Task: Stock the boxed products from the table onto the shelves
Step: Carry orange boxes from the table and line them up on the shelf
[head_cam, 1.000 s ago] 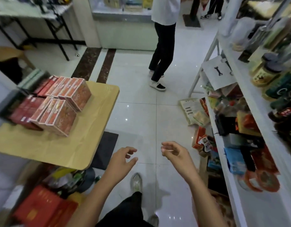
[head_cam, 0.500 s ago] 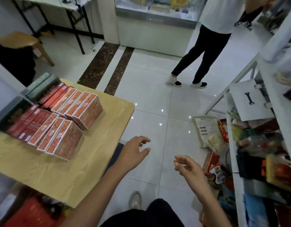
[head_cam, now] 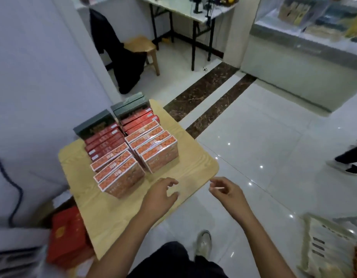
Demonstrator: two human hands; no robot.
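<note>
The person has turned from the shelves back to the worktop (head_cam: pixel 193 175): boxed products (head_cam: pixel 133 155) now sit mid-frame, both the left hand (head_cam: pixel 160 194) and right hand (head_cam: pixel 226 190) empty, fingers loosely spread, reaching for another.

Left hand (head_cam: pixel 160 194) reaching forward, right hand (head_cam: pixel 227 190) alongside — both empty, fingers loosely curled

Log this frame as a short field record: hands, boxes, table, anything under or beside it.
left hand: empty, fingers curled, over the table's near edge
right hand: empty, over the floor, off the table
orange boxes: two rows on edge, nearest the hands
dark red boxes: behind the orange ones
green boxes: farthest back
table: light wood, rounded corners
red carton: below the table's left side
</note>
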